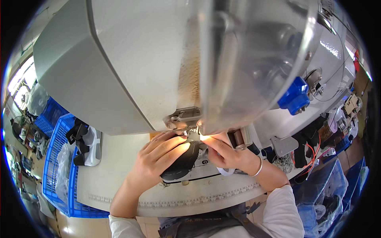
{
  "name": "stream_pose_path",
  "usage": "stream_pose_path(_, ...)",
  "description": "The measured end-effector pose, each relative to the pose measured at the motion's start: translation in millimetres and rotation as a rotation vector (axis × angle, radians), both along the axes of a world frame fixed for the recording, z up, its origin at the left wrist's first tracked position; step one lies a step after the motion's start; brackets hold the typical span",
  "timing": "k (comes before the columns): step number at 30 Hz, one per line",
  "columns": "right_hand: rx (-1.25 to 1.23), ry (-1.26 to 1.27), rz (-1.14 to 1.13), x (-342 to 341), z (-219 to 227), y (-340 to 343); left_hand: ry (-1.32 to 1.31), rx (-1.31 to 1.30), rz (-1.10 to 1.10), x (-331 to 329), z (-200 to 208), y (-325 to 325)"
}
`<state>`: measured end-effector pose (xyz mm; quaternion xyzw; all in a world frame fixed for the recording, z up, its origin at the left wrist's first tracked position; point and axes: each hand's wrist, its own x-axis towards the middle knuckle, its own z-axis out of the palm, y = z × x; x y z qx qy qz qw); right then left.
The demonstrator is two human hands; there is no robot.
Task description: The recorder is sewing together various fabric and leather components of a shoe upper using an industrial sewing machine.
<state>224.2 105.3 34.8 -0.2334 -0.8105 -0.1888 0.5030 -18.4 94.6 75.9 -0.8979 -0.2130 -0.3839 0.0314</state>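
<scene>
A big grey sewing machine head (131, 67) fills the upper view, with a clear plastic guard (254, 59) in front of it. Under its presser foot (193, 134) lies a black shoe-upper piece (183, 163), lit by a bright lamp. My left hand (158, 158) lies flat on that black piece, fingers spread and pressing it down. My right hand (224, 152) pinches the piece's edge just right of the needle; a bangle sits on that wrist. The needle itself is hidden behind the guard.
The white machine table (115, 174) has a ruler scale along its front edge. A blue plastic crate (59, 166) with bagged parts stands at the left, with black-and-white shoe pieces (85, 144) on the table beside it. A blue knob (294, 97), cables and bags sit at right.
</scene>
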Motion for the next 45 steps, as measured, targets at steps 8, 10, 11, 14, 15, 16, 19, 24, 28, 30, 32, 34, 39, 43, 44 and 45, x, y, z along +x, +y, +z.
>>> stream_pose_path(8,0.031,-0.031,-0.027,1,3,-3,-0.035,-0.002,-0.008,2,0,0)
stream_pose_path(10,0.033,-0.022,-0.015,0,3,-2,-0.025,-0.007,0.005,2,0,-1)
stream_pose_path(11,0.034,-0.009,-0.01,0,3,-2,-0.036,-0.004,-0.003,1,-1,-1)
stream_pose_path(14,0.031,0.007,0.004,0,2,-1,-0.028,0.023,-0.014,1,-2,-2)
stream_pose_path(15,0.033,0.013,0.022,1,2,-1,-0.021,0.033,-0.013,1,-2,-2)
stream_pose_path(16,0.036,0.002,0.005,1,1,-2,-0.016,0.057,-0.01,1,-2,-2)
stream_pose_path(19,0.05,-0.007,-0.006,4,1,-4,-0.02,0.057,-0.009,1,-2,-3)
stream_pose_path(24,0.076,0.006,-0.016,0,5,-4,-0.027,0.089,-0.01,-3,-12,1)
stream_pose_path(28,0.097,-0.064,-0.045,1,17,-5,-0.007,0.366,0.15,-7,-31,16)
stream_pose_path(30,0.05,-0.189,-0.109,11,24,-12,0.189,0.198,0.585,-17,-33,25)
stream_pose_path(32,0.053,-0.201,-0.106,26,24,-31,-0.213,-0.249,0.711,-33,-25,31)
stream_pose_path(34,-0.056,-0.31,-0.142,46,16,-51,-0.575,-0.415,0.835,-47,-17,13)
stream_pose_path(39,-0.504,-0.478,-0.102,70,-52,-114,-1.076,-0.6,0.211,-63,17,-67)
stream_pose_path(43,-0.468,-0.48,-0.267,89,-76,-123,-1.247,-0.714,-0.251,-57,28,-95)
stream_pose_path(44,-0.407,-0.458,-0.312,88,-74,-121,-1.119,-0.75,-0.212,-55,27,-95)
stream_pose_path(45,-0.485,-0.421,-0.228,82,-70,-120,-1.018,-0.789,-0.169,-52,24,-92)
